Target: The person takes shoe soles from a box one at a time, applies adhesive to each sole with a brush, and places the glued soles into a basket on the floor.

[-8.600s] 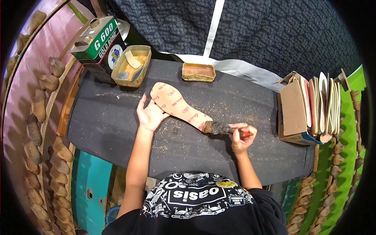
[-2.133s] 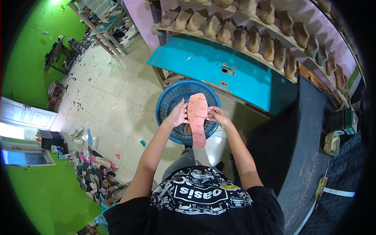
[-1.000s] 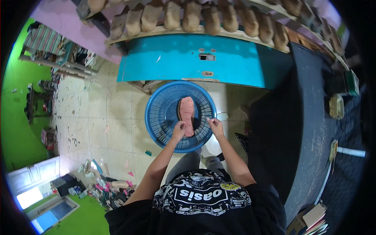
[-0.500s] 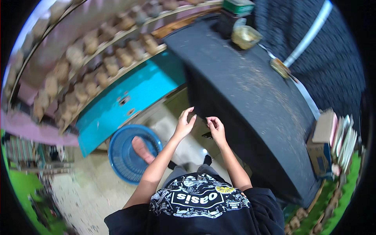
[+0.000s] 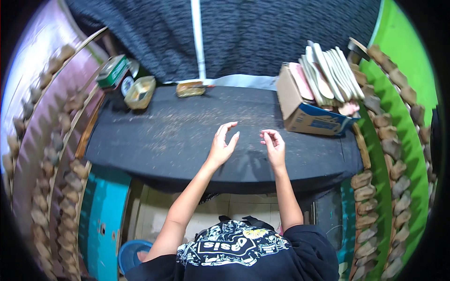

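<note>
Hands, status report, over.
Left hand and right hand open, empty, over the black table. Box of soles nearest right. Nothing between.

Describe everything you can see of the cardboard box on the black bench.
The cardboard box is brown outside with a blue panel low on its front. It sits open-topped and tilted at the right end of the black bench, packed with upright flat shoe insoles, pale and pinkish. Neither hand touches it.

Even, fairly bright overhead light, no glare. Both hands cast soft shadows just below them on the dark table (image 5: 178,136). Strong fisheye bending at the rim, black vignette corners. Centre sharp; the shelves (image 5: 51,154) at the left edge look soft and smeared.
</note>
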`<state>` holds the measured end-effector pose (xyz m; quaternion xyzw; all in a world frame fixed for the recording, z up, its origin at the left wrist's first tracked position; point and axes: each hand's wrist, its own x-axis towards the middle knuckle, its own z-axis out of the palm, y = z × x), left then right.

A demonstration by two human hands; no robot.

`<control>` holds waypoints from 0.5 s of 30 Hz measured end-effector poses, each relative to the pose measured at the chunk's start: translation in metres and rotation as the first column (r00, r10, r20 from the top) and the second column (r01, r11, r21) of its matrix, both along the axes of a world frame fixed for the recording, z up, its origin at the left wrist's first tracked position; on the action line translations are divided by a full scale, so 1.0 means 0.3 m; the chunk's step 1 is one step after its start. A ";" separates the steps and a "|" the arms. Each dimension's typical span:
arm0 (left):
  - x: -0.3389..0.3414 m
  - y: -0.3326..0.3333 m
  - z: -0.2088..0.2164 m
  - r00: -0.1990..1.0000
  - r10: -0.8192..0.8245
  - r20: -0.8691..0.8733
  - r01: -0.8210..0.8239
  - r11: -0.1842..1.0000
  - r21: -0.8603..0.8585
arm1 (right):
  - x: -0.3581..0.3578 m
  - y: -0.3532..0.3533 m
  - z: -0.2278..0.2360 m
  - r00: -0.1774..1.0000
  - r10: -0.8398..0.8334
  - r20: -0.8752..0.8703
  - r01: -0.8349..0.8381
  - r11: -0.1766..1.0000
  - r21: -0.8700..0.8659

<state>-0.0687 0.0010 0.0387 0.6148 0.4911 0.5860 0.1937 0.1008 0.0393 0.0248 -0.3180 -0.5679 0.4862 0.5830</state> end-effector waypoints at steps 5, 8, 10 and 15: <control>0.204 0.164 0.044 0.983 -0.183 0.029 0.182 0.983 0.029 | 0.254 0.112 0.075 0.961 -0.277 -0.026 0.278 0.955 0.100; 0.292 0.252 0.066 0.965 -0.260 0.014 0.259 0.964 0.061 | 0.373 0.197 0.119 0.912 -0.409 -0.003 0.403 0.896 0.185; 0.338 0.315 0.084 0.953 -0.302 -0.003 0.302 0.949 0.087 | 0.429 0.244 0.139 0.876 -0.476 0.072 0.448 0.861 0.241; 0.418 0.524 0.090 0.920 -0.382 0.085 0.377 0.924 0.069 | 0.441 0.326 0.230 0.680 -0.634 0.369 0.457 0.759 0.464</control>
